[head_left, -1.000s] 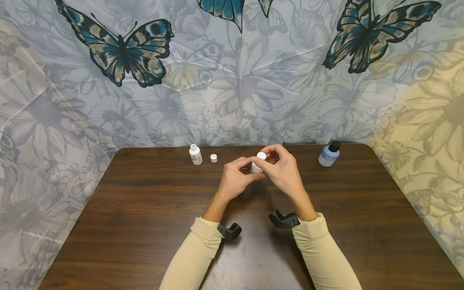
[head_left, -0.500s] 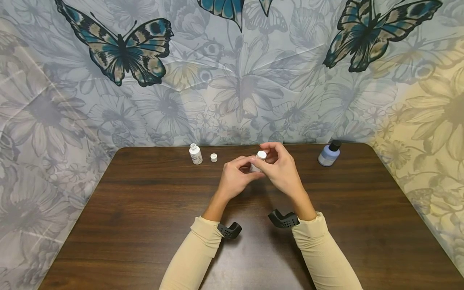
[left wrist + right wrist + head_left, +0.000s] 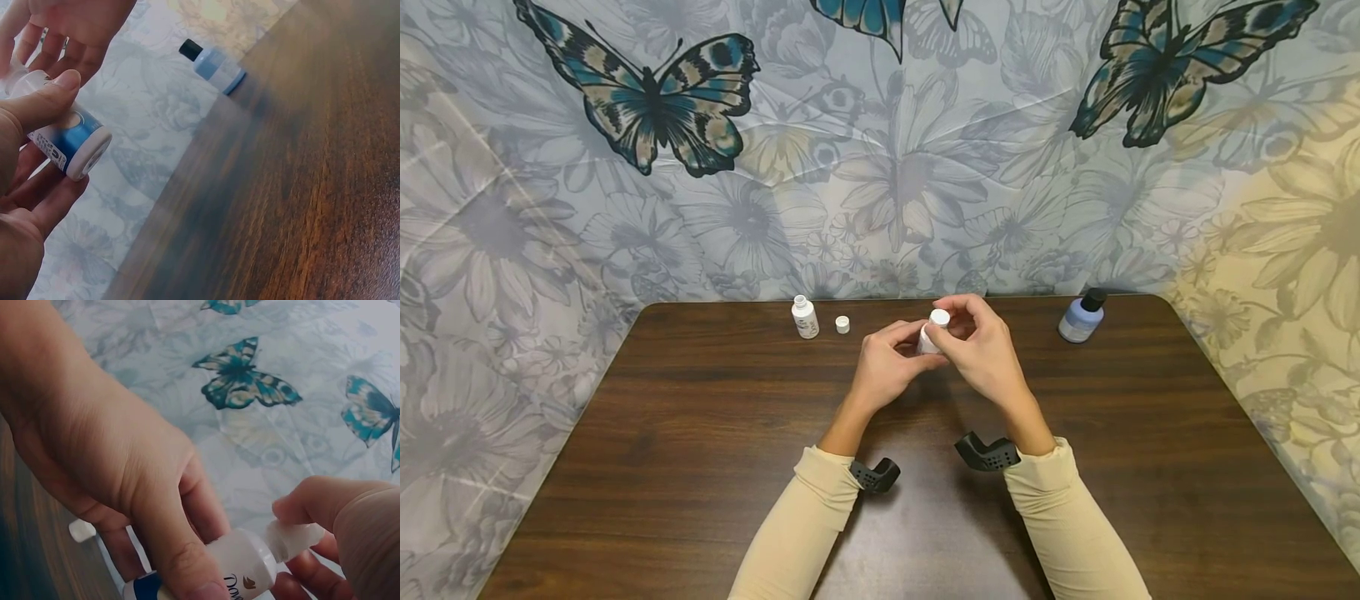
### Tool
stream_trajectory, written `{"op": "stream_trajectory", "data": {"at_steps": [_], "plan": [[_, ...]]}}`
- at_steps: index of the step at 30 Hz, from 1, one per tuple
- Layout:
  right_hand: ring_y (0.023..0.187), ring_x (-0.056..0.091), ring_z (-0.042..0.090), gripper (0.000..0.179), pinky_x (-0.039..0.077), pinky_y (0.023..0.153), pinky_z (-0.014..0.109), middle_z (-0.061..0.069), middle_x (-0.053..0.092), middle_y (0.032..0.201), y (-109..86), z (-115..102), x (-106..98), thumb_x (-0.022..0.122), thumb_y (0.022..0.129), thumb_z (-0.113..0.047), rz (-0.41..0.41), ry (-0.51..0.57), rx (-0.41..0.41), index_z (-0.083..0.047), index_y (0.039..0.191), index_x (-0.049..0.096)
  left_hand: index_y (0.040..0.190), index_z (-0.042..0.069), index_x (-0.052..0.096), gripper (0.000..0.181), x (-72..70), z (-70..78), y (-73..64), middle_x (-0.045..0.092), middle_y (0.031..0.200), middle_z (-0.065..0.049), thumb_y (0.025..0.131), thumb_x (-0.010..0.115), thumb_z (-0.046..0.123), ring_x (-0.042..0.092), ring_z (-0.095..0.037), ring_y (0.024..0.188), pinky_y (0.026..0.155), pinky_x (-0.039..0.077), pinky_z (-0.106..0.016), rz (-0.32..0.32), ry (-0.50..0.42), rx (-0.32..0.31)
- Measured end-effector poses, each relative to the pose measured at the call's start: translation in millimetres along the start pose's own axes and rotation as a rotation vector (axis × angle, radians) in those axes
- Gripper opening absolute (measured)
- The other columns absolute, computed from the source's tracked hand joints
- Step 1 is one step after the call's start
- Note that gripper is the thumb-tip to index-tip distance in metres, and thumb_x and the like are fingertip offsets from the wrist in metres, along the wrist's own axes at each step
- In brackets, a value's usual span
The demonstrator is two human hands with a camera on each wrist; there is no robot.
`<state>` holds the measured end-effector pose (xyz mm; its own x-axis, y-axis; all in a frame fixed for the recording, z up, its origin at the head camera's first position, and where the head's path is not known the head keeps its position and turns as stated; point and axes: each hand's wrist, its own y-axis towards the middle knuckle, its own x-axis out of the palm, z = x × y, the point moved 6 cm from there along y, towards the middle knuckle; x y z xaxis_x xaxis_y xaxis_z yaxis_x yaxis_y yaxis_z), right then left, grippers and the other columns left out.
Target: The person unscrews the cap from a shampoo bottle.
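From the feeds, I had the left grip [image 3: 883, 371] grasping the body of the held bottle [image 3: 75, 140], thumb across its side and fingers under and behind it towards the base. The right grip [image 3: 988, 354] pinched the white cap [image 3: 939, 317] at the top between thumb and fingers. The bottle was between the two hands, lifted off the counter [image 3: 737, 408] near its far edge, its base showing in the left wrist view.

I took the step in hand to be turning that cap, though I could not tell whether on or off. I judged that the left needed only enough squeeze to stop the body spinning; soft plastic might give and push up whatever was inside. The right, I thought, should turn in short twists along the bottle's axis, without tipping the cap and crossing its threads.

Further out, to the left, stood an uncapped bottle [image 3: 805, 320] with a loose cap [image 3: 842, 325] just beside it, near enough that I wanted the left elbow and wrist kept quiet. The blue bottle [image 3: 1081, 318] stood well apart on the right.
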<state>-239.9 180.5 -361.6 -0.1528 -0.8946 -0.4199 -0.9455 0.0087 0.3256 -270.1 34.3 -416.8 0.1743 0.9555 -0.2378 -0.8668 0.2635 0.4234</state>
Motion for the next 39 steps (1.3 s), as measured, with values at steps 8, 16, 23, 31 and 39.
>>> {"op": "stream_trajectory", "data": {"at_steps": [8, 16, 23, 31, 39], "plan": [[0.087, 0.064, 0.013, 0.046, 0.054, 0.074, 0.014, 0.012, 0.065, 0.107, 0.8, 2, -1, 0.082, 0.089, -0.026, 0.024, 0.007, 0.040, -0.007, 0.126, 0.063, 0.108, 0.012, 0.079, 0.039, -1.2, 0.0, 0.1, 0.077, 0.100, -0.008, 0.072, 0.094, 0.019, 0.075, -0.023, 0.095, 0.086, 0.063, -0.032, 0.017, -0.014, -0.010], [0.084, 0.062, 0.017, 0.043, 0.051, 0.071, 0.014, 0.010, 0.063, 0.102, -0.2, 0, 0, 0.083, 0.088, -0.029, 0.034, -0.065, 0.031, -0.007, 0.121, 0.066, 0.109, 0.009, 0.078, 0.039, -0.4, 0.7, 0.6, 0.077, 0.102, -0.008, 0.073, 0.093, 0.016, 0.075, -0.021, 0.096, 0.087, 0.063, -0.029, -0.001, -0.014, -0.013], [0.080, 0.062, 0.013, 0.034, 0.050, 0.069, 0.012, 0.010, 0.065, 0.100, 0.1, -4, -1, 0.084, 0.086, -0.024, 0.068, -0.089, -0.023, -0.005, 0.112, 0.070, 0.111, 0.011, 0.079, 0.041, -0.5, 0.1, 0.2, 0.077, 0.101, -0.007, 0.073, 0.093, 0.017, 0.076, -0.024, 0.097, 0.086, 0.061, -0.022, -0.002, -0.001, -0.016], [0.082, 0.059, 0.002, 0.032, 0.051, 0.070, 0.011, 0.012, 0.066, 0.104, -0.2, -9, -7, 0.079, 0.091, -0.016, 0.123, 0.001, -0.047, -0.001, 0.116, 0.067, 0.116, 0.007, 0.077, 0.048, -2.1, -2.9, 1.0, 0.076, 0.104, -0.011, 0.072, 0.094, 0.015, 0.076, -0.022, 0.096, 0.084, 0.063, -0.025, 0.008, -0.028, -0.015], [0.081, 0.061, 0.001, 0.035, 0.051, 0.069, 0.013, 0.015, 0.071, 0.104, -0.6, -10, -13, 0.079, 0.091, -0.016, 0.111, 0.015, -0.051, -0.001, 0.120, 0.066, 0.116, 0.008, 0.077, 0.048, -6.1, -4.2, 2.4, 0.076, 0.103, -0.010, 0.072, 0.094, 0.016, 0.075, -0.017, 0.093, 0.083, 0.063, -0.024, 0.016, -0.021, -0.014]]}}
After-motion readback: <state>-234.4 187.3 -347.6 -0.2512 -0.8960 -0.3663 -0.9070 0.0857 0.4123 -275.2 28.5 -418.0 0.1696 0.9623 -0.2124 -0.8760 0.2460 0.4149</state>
